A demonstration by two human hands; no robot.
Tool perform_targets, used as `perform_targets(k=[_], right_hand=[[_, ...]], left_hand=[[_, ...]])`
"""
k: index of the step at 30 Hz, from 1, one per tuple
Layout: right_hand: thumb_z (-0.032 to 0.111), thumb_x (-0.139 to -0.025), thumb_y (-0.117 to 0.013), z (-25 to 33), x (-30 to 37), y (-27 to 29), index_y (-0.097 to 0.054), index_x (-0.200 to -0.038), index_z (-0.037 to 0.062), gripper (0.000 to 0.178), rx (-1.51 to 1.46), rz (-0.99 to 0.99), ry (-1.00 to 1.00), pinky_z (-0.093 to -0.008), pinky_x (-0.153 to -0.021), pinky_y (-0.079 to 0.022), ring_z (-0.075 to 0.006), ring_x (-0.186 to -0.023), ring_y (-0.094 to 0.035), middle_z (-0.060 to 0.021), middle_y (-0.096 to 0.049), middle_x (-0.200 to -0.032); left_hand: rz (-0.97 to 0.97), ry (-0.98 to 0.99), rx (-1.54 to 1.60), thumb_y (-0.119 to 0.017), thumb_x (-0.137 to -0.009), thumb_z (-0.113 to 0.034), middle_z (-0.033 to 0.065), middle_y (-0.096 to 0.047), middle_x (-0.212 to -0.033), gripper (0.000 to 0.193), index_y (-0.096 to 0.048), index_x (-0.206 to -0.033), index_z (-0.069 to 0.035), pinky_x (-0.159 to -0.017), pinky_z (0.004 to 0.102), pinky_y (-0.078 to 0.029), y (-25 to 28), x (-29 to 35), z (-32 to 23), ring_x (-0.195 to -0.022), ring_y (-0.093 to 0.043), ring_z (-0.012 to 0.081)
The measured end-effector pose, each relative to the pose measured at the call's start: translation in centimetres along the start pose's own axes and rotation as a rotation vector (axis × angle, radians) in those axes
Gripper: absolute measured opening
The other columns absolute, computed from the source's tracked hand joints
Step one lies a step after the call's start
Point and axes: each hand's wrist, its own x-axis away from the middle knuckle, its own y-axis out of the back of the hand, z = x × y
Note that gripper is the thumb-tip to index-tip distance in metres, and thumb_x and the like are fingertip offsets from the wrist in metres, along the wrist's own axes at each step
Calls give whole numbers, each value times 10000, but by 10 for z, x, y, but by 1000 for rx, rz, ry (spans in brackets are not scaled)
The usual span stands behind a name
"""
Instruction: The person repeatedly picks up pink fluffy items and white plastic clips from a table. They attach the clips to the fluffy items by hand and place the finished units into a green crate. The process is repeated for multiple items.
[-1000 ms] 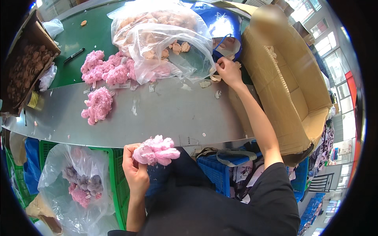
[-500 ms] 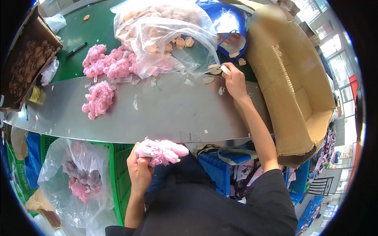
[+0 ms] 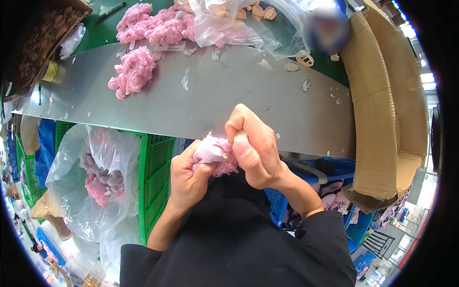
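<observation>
In front of my body, just past the table's near edge, I hold a small fluffy pink plush piece (image 3: 210, 154). My left hand (image 3: 186, 181) is closed around it, thumb pressed on its smooth side. Against its curly right side rests my right hand (image 3: 256, 155), fingers curled tight; whatever they pinch is hidden. A single pink plush piece (image 3: 135, 71) lies on the grey metal tabletop (image 3: 215, 100), with a pile of similar pink plush pieces (image 3: 165, 27) behind it. Beyond, a clear plastic bag (image 3: 287, 31) lies by several beige molded pieces (image 3: 257, 12).
An open cardboard box (image 3: 370, 100) stands at the right, another box (image 3: 28, 52) with brown pieces at far left. Below the table, a green crate (image 3: 158, 165) sits beside a clear bag (image 3: 67, 191) holding grey and pink plush. A black pen (image 3: 110, 13) lies behind.
My right hand, which held a beige piece at the far right of the table, has come back to the plush. My left hand has turned the plush upright. The view has tilted downward.
</observation>
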Motion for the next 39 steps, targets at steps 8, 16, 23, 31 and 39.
perform_targets(k=[8,16,23,31,39], right_hand=[[133,-982,-563,22,-19,1,-460,-659,38,352,-429,39,-319,-277,-518,-315,-58,-578,-372,3,-432,-593],[254,-1112,-506,14,-16,-18,-530,-597,48,556,-571,-122,-374,-247,-434,-304,-29,-449,-367,45,-455,-473],[281,-1110,-507,14,-15,-28,-575,-641,-3,553,-288,-227,-342,-297,-440,-360,-82,-445,-409,-10,-453,-468],[244,-1091,-516,12,-12,-32,-542,-631,8,518,-121,-181,-241,-352,-450,-350,-180,-431,-383,-91,-422,-499],[231,-1072,-529,10,-13,-27,-501,-622,9,502,-79,-105,-268,-386,-463,-354,-241,-438,-400,-124,-441,-523]], left_hand=[[16,64,-18,-608,-946,-166,-7,-625,-746,187,-680,-992,0,-607,227,-435,-2,7,-5,-661,-530,49],[12,8,-7,-597,-934,-143,-12,-610,-730,175,-668,-968,14,-590,223,-417,3,8,-6,-643,-512,44],[35,44,-10,-574,-917,-104,-14,-600,-717,160,-659,-962,24,-586,228,-415,4,10,-8,-642,-503,44],[99,66,-27,-539,-910,-84,-7,-615,-761,166,-657,-962,21,-608,235,-427,5,15,-12,-666,-518,54],[97,133,71,-512,-903,-69,-10,-610,-761,187,-657,-972,27,-612,234,-429,1,14,-16,-672,-521,56]])
